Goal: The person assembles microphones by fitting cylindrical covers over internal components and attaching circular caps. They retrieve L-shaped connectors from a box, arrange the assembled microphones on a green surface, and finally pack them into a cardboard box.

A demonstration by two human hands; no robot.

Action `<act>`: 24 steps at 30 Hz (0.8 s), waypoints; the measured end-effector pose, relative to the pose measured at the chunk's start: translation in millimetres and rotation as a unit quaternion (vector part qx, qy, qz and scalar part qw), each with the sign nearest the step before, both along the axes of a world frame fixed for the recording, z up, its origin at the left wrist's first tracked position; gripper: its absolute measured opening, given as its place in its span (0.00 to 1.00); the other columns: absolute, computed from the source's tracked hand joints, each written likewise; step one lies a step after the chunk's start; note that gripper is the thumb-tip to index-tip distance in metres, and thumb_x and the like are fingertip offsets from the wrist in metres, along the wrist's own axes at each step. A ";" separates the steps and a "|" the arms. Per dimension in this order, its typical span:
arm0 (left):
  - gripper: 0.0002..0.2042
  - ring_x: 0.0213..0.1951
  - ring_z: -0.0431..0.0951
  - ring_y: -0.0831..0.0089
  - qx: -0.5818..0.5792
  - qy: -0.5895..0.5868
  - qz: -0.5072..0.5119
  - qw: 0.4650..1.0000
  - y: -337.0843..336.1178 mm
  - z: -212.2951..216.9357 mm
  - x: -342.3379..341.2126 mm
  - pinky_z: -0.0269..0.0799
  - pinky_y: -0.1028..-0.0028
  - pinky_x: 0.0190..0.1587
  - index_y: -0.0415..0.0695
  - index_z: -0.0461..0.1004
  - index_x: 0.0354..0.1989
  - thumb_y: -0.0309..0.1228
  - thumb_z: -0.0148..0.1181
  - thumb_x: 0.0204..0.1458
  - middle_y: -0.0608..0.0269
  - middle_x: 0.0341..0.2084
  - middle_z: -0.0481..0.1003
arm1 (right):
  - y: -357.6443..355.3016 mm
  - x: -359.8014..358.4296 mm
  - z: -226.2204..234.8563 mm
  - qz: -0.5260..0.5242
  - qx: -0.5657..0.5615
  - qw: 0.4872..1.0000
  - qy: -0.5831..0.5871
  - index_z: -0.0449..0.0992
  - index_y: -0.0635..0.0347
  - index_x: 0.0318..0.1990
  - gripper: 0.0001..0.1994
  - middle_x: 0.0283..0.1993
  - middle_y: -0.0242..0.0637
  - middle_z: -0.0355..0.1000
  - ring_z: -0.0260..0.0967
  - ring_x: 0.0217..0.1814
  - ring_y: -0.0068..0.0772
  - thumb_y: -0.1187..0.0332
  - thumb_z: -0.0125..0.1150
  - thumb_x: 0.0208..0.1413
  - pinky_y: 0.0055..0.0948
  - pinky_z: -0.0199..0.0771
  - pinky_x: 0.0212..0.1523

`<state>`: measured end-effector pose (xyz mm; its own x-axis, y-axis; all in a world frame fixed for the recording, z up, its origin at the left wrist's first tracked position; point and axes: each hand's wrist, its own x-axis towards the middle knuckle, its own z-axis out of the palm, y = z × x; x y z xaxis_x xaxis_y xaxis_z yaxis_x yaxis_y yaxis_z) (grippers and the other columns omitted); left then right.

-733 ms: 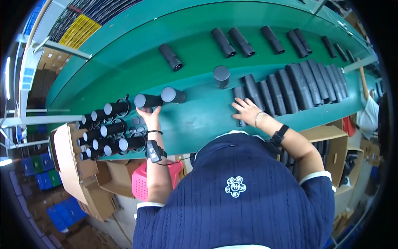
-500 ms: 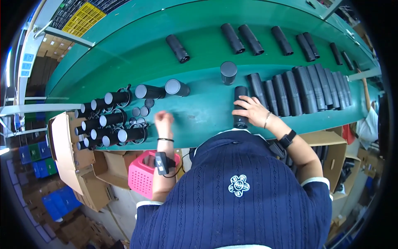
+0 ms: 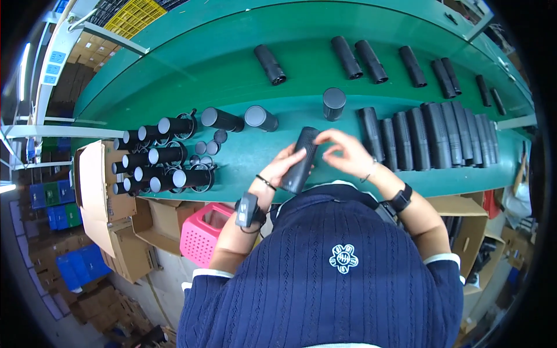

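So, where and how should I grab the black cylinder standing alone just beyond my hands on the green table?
Probably around the side of the standing cylinder, just below its round top, with your right hand coming from the near right. It looks upright with its flat top facing up, and gaps on both sides leave room to wrap it; your left hand holds another cylinder.

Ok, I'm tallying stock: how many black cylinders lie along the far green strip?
8 visible, left to right: a lone cylinder, a pair, another single one, a close pair, two end ones. More may be hidden beyond.
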<state>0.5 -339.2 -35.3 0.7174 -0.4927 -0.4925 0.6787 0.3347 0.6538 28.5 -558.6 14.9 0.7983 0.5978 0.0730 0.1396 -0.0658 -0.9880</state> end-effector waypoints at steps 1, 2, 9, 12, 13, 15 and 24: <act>0.35 0.42 0.74 0.69 0.035 -0.074 -0.008 0.997 7.8 2.1 -2.9 0.74 0.70 0.44 0.41 0.51 0.63 0.33 0.63 0.49 0.59 0.46 0.68 | -2.9 -1.1 -9.0 -0.079 -0.014 0.995 0.057 0.68 0.59 0.50 0.17 0.45 0.33 0.67 0.67 0.46 0.24 0.76 0.55 0.51 0.23 0.73 0.41; 0.36 0.46 0.72 0.68 0.066 -0.142 0.006 0.988 9.6 4.0 -5.7 0.71 0.70 0.47 0.41 0.50 0.63 0.30 0.64 0.47 0.59 0.47 0.67 | -7.7 3.6 -13.9 -0.079 -0.007 0.986 0.144 0.67 0.59 0.52 0.16 0.42 0.32 0.66 0.67 0.43 0.24 0.71 0.54 0.55 0.23 0.73 0.40; 0.37 0.57 0.63 0.65 0.332 -0.394 -0.037 0.856 -7.1 7.7 -8.3 0.60 0.68 0.58 0.42 0.52 0.60 0.27 0.67 0.42 0.56 0.51 0.64 | 1.6 -2.3 -20.6 0.013 0.138 0.932 0.336 0.66 0.57 0.59 0.20 0.46 0.32 0.69 0.68 0.36 0.19 0.66 0.53 0.59 0.20 0.73 0.36; 0.33 0.56 0.63 0.67 0.314 -0.429 -0.016 0.847 -14.8 -5.8 -10.1 0.60 0.68 0.57 0.43 0.55 0.57 0.30 0.67 0.43 0.56 0.50 0.64 | -0.8 -6.3 -33.0 0.014 0.094 0.955 0.282 0.68 0.58 0.57 0.18 0.45 0.32 0.69 0.67 0.36 0.18 0.68 0.54 0.59 0.19 0.73 0.37; 0.32 0.55 0.64 0.67 0.306 -0.435 -0.019 0.847 -15.9 -7.3 -10.8 0.60 0.69 0.56 0.43 0.56 0.57 0.31 0.66 0.44 0.57 0.50 0.64 | -1.3 -8.8 -34.5 0.007 0.097 0.949 0.300 0.70 0.56 0.56 0.18 0.43 0.31 0.69 0.68 0.36 0.18 0.68 0.55 0.58 0.20 0.74 0.37; 0.31 0.54 0.64 0.68 0.292 -0.424 -0.018 0.857 -16.3 -9.8 -12.0 0.60 0.69 0.56 0.42 0.57 0.56 0.32 0.66 0.45 0.57 0.49 0.64 | -1.2 -10.8 -37.3 0.002 0.098 0.942 0.320 0.71 0.53 0.55 0.17 0.41 0.30 0.69 0.68 0.36 0.19 0.68 0.56 0.58 0.20 0.74 0.38; 0.26 0.51 0.65 0.68 0.277 -0.421 -0.009 0.864 -24.3 -8.5 -13.8 0.61 0.70 0.54 0.42 0.60 0.52 0.35 0.64 0.46 0.58 0.47 0.64 | -6.6 -9.3 -45.7 -0.028 0.068 0.949 0.306 0.75 0.57 0.50 0.14 0.38 0.33 0.72 0.71 0.30 0.19 0.69 0.57 0.57 0.18 0.75 0.31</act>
<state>-13.3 -363.5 -43.8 0.9310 -0.3632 0.0375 -0.1145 -0.1929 0.9745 19.2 -565.2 -30.8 0.7470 0.5706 -0.3411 -0.4626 0.0776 -0.8832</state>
